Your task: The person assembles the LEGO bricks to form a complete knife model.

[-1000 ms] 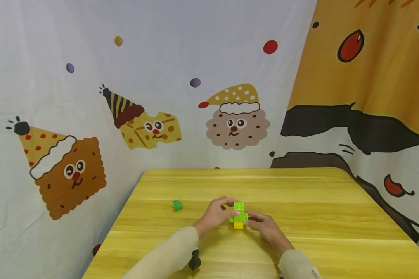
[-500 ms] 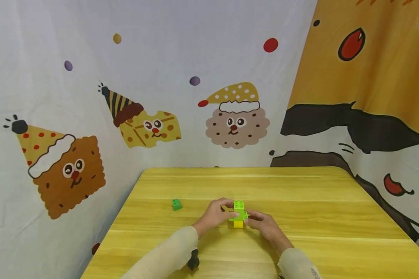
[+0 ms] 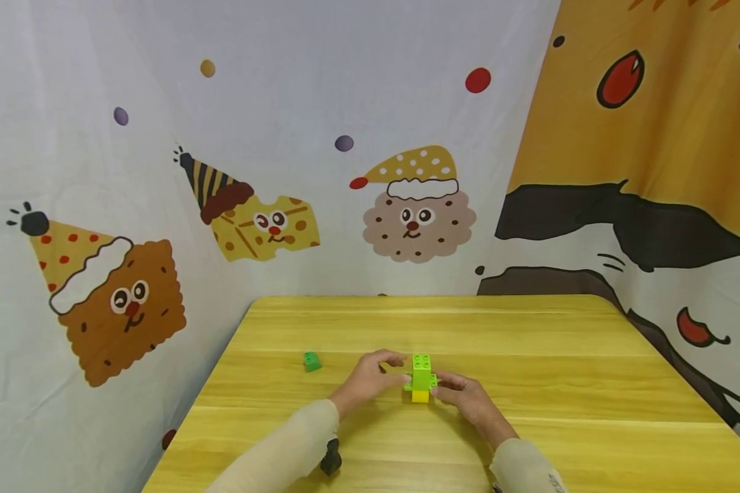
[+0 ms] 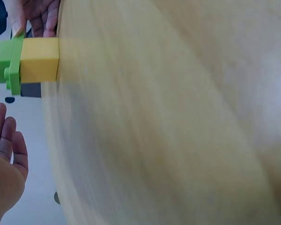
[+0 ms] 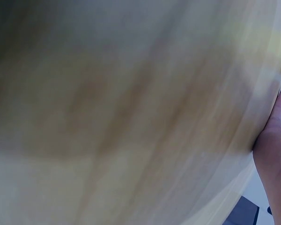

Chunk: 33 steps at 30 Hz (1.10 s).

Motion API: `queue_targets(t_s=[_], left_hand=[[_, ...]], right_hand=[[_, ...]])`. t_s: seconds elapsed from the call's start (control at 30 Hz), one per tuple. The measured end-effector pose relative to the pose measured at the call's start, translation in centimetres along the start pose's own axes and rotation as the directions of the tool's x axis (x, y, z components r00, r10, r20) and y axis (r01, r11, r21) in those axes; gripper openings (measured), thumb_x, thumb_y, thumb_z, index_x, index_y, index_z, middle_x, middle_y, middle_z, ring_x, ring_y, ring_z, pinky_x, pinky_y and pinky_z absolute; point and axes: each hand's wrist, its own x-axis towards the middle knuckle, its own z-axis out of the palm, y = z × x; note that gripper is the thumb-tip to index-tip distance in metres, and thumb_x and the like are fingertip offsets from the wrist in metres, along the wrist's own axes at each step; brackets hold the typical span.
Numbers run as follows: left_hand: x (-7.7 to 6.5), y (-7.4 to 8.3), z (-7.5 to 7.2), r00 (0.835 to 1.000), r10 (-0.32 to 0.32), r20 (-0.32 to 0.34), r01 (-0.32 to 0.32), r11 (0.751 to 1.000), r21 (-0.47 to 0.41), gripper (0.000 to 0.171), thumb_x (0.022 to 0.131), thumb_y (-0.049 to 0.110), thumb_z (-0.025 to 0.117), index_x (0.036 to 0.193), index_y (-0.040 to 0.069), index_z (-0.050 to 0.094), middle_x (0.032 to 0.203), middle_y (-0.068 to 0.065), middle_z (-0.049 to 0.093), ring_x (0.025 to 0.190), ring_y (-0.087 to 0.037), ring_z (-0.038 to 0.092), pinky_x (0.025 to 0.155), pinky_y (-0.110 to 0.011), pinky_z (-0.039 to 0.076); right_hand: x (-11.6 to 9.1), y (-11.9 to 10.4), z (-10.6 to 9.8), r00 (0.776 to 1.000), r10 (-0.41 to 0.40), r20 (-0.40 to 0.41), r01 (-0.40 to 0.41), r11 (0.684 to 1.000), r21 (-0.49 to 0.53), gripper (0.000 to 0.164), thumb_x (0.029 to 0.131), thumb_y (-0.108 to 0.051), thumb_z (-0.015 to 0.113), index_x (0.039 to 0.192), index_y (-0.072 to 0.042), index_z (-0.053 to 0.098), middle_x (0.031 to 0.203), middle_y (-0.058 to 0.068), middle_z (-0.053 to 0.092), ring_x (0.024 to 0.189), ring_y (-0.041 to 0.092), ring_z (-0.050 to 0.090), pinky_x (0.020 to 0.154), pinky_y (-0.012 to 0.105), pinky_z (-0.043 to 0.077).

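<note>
A small tower of toy building bricks stands upright on the table (image 3: 530,342). At its base is a yellow brick (image 3: 420,396), seen large in the left wrist view (image 4: 40,60). Above that lies a light green piece with studs showing at both sides, topped by a light green brick (image 3: 422,375). My right hand (image 3: 473,402) pinches the right side of the green piece between thumb and fingers. Just left of the tower is my left hand (image 3: 365,381), its fingers loosely bent and holding nothing; the left wrist view shows a gap between them.
A darker green brick (image 3: 311,361) with a sloped side lies on the table, left of the left hand. Behind the table hangs a white cloth (image 3: 271,103) printed with cartoon figures. A black wrist device (image 3: 331,457) hangs under the left sleeve.
My left hand has let go of the tower and drawn back a little to the left. The right hand and the bricks stay where they were.
</note>
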Motion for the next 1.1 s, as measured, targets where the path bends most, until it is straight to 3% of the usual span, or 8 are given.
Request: queue_targets(t_s=[0.23, 0.47, 0.67, 0.83, 1.1], left_hand=[[-0.1, -0.4, -1.3, 0.999, 0.006, -0.045, -0.006, 1.0, -0.003, 0.04, 0.092, 0.03, 0.074, 0.129, 0.018, 0.066, 0.124, -0.011, 0.064, 0.117, -0.033, 0.055, 0.09, -0.04, 0.045], [-0.6, -0.6, -3.0, 0.996, -0.002, -0.089, 0.005, 0.999, 0.033, 0.042, 0.092, 0.031, 0.074, 0.131, 0.018, 0.065, 0.121, 0.002, 0.064, 0.118, -0.03, 0.055, 0.09, -0.039, 0.046], [-1.0, -1.0, -4.9, 0.991, -0.009, -0.135, 0.014, 0.999, 0.036, 0.044, 0.091, 0.032, 0.074, 0.131, 0.015, 0.065, 0.122, -0.006, 0.064, 0.116, -0.028, 0.055, 0.089, -0.04, 0.046], [-1.0, -1.5, -6.8, 0.98, -0.015, -0.199, 0.018, 1.0, 0.013, 0.039, 0.093, 0.023, 0.073, 0.129, 0.012, 0.065, 0.119, -0.007, 0.064, 0.115, -0.031, 0.055, 0.088, -0.041, 0.046], [-1.4, -2.9, -10.0, 0.954, -0.05, -0.296, 0.053, 0.999, 0.0, 0.043, 0.089, 0.031, 0.077, 0.128, 0.017, 0.066, 0.119, -0.003, 0.064, 0.112, -0.022, 0.056, 0.091, -0.043, 0.046]], right_hand=[[0.0, 0.2, 0.1, 1.0, 0.0, -0.01, 0.0, 1.0, -0.001, 0.055, 0.089, -0.033, 0.076, 0.133, -0.004, 0.062, 0.123, 0.009, 0.065, 0.109, 0.023, 0.06, 0.095, 0.046, 0.048], [0.0, 0.2, 0.0, 1.0, -0.001, -0.014, 0.001, 1.0, -0.01, 0.054, 0.089, -0.032, 0.075, 0.134, -0.003, 0.062, 0.124, 0.011, 0.064, 0.11, 0.024, 0.06, 0.096, 0.047, 0.047], [-0.1, 0.1, 0.0, 1.0, 0.001, -0.005, -0.001, 1.0, -0.001, 0.055, 0.089, -0.032, 0.075, 0.134, -0.004, 0.062, 0.124, 0.01, 0.064, 0.111, 0.024, 0.06, 0.098, 0.049, 0.045], [-0.1, 0.1, 0.0, 1.0, 0.003, -0.006, -0.003, 1.0, -0.002, 0.054, 0.089, -0.031, 0.075, 0.134, -0.004, 0.062, 0.124, 0.01, 0.064, 0.11, 0.024, 0.06, 0.098, 0.051, 0.044], [0.1, 0.1, 0.1, 1.0, 0.007, -0.027, -0.007, 1.0, 0.0, 0.051, 0.089, -0.028, 0.075, 0.133, -0.004, 0.063, 0.123, 0.01, 0.065, 0.109, 0.024, 0.06, 0.097, 0.049, 0.046]])
